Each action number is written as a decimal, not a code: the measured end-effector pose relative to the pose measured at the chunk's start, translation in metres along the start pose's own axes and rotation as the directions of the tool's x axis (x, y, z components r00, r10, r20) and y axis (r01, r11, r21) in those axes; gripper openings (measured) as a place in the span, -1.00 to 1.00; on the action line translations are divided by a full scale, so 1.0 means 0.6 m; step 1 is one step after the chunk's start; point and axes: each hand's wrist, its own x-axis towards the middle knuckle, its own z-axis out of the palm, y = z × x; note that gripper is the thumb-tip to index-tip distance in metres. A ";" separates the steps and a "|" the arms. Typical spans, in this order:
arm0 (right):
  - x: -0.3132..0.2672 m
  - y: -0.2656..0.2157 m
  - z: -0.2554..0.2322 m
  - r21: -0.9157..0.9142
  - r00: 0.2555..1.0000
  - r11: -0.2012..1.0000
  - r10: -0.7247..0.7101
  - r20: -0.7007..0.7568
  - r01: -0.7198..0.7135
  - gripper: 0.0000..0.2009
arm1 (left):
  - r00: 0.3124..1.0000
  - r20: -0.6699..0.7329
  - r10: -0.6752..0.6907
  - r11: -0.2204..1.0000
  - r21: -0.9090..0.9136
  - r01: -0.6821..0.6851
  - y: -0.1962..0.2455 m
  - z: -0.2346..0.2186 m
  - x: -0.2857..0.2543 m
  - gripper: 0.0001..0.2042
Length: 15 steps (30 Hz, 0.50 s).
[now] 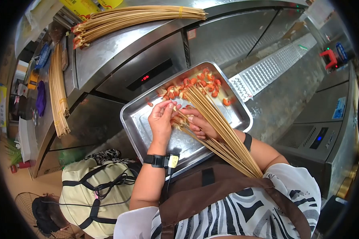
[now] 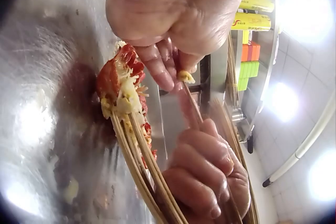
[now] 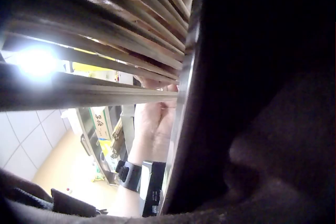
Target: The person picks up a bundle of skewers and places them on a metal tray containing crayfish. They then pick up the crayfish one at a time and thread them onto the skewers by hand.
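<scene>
My left hand (image 1: pixel 160 124) pinches a small yellowish piece of food (image 2: pixel 185 77) at the tip of a thin bamboo skewer. With curled fingers my right hand (image 1: pixel 203 124) grips that skewer's shaft. A large bundle of bamboo skewers (image 1: pixel 221 129) runs across the right hand and forearm, its far ends over the tray. More skewers (image 2: pixel 144 161), tipped with red and pale yellow food, lean below the hands in the left wrist view. Beneath is a metal tray (image 1: pixel 140 140) with many red-and-white pieces (image 1: pixel 206 81) along its far side. Skewers and darkness fill much of the right wrist view.
Skewer bundles lie on the steel counter, one at the back (image 1: pixel 143 20) and another on the left (image 1: pixel 58 95). A perforated metal strip (image 1: pixel 267 71) extends behind the tray. Another person (image 1: pixel 95 183) is at lower left; a steel cabinet (image 1: pixel 315 131) stands right.
</scene>
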 end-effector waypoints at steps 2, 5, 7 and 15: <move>-0.001 -0.001 0.001 -0.003 1.000 1.000 -0.001 -0.001 0.001 -0.63 | 1.000 0.001 -0.008 1.000 0.014 0.008 0.002 0.001 -0.002 -0.85; -0.004 -0.006 0.003 -0.023 1.000 1.000 -0.003 -0.008 0.003 -0.65 | 0.999 -0.005 -0.054 0.999 0.001 0.054 0.005 -0.002 -0.004 -0.83; -0.002 -0.002 0.000 -0.011 1.000 1.000 -0.008 -0.003 0.008 -0.65 | 0.996 -0.011 -0.092 0.995 -0.026 0.092 0.005 -0.005 -0.003 -0.82; -0.002 0.002 -0.002 0.032 1.000 0.999 0.027 -0.015 -0.026 -0.76 | 0.971 0.048 -0.234 0.971 -0.034 0.235 0.018 -0.010 -0.002 -0.79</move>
